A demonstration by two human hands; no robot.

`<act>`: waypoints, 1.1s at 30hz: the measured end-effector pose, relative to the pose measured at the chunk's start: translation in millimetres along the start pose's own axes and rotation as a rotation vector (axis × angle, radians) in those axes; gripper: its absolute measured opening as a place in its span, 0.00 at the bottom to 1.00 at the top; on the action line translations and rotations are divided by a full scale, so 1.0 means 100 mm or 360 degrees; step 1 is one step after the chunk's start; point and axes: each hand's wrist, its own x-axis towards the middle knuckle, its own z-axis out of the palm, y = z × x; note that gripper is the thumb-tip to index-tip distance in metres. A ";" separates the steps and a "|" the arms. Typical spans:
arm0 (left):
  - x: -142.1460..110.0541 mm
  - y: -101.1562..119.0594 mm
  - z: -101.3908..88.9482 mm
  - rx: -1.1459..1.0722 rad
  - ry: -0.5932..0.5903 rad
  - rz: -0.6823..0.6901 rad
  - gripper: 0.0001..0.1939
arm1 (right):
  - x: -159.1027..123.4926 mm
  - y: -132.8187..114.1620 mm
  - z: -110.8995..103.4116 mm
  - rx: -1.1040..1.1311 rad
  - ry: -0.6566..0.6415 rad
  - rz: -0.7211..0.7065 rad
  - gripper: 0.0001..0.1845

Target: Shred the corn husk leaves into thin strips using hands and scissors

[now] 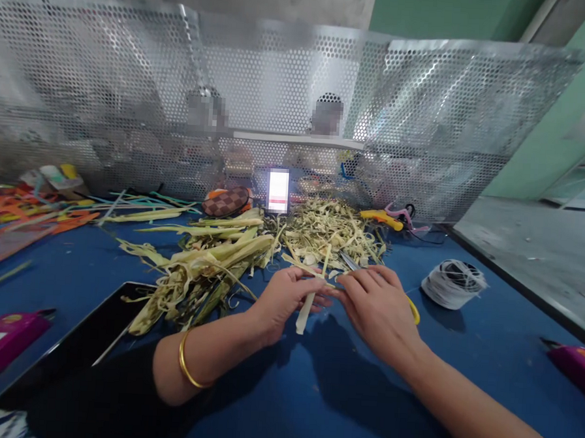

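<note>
My left hand [288,297] is closed in a pinch on a pale, flat husk strip [305,314] that hangs down toward the table. A narrower strip [326,260] sticks up from the same spot, so the pieces cross at my fingertips. My right hand [374,302] meets it there, thumb and fingers pinched on the crossing strips. Scissors show by my right hand, with a metal blade [350,261] beyond the knuckles and a yellow handle [414,310] beside it. The hand covers their middle, and I cannot tell whether it holds them or they lie under it.
Long dried husks [212,260] are heaped at left, beside a pile of husk scraps [331,227]. A lit phone [278,191] stands behind. A white twine ball [453,284], yellow glue gun [383,218], dark tablet [85,339] and purple power strip [9,345] surround my hands.
</note>
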 end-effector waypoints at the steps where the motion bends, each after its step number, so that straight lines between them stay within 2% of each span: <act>1: 0.00 0.00 0.00 0.0042 0.0055 0.0000 0.14 | 0.00 0.00 0.02 0.0016 -0.0059 -0.0032 0.15; 3: -0.01 -0.02 0.01 0.0135 0.0137 0.0049 0.11 | 0.01 -0.02 0.03 0.0090 -0.0106 -0.0122 0.18; 6: 0.00 -0.04 0.01 0.0220 0.0142 0.0145 0.05 | 0.00 -0.10 0.00 0.0302 -0.0096 -0.0232 0.19; 8: 0.01 -0.03 0.00 0.0229 0.0112 0.0163 0.05 | 0.00 -0.12 -0.02 0.0558 -0.0151 -0.0126 0.19; 9: 0.01 -0.03 -0.01 0.0227 0.0099 0.0154 0.06 | 0.01 -0.12 -0.02 0.0738 -0.0219 0.0033 0.20; 12: 0.03 0.00 -0.05 0.0254 0.0039 0.0102 0.11 | 0.03 -0.06 0.00 0.1450 -0.0410 0.0764 0.23; 14: 0.02 0.02 -0.06 0.0320 -0.0056 0.0021 0.14 | 0.04 0.00 0.04 0.1879 -0.0396 0.1168 0.23; 16: 0.01 0.03 -0.06 0.0392 -0.0159 -0.0077 0.14 | 0.06 0.04 0.07 0.2140 -0.0330 0.1389 0.21; 18: 0.00 0.03 -0.05 0.0476 -0.0213 -0.0119 0.14 | 0.06 0.05 0.09 0.2258 -0.0316 0.1495 0.21; 21: -0.02 0.00 -0.03 0.0602 -0.0181 -0.0045 0.12 | 0.05 0.02 0.10 0.2308 -0.0294 0.1509 0.19; 23: -0.03 -0.01 -0.02 0.0654 -0.0173 0.0029 0.10 | 0.04 -0.02 0.11 0.2306 -0.0197 0.1495 0.18; 27: -0.07 0.02 0.01 0.0737 -0.0220 0.0116 0.12 | 0.04 -0.09 0.13 0.2249 0.0035 0.1515 0.17; 31: -0.09 0.06 0.00 0.0764 -0.0238 0.0105 0.12 | 0.06 -0.03 0.11 0.2157 -0.0077 0.1410 0.16; 33: -0.09 0.06 -0.01 0.0778 -0.0263 0.0108 0.12 | 0.07 0.04 0.07 0.1897 -0.0024 0.1291 0.12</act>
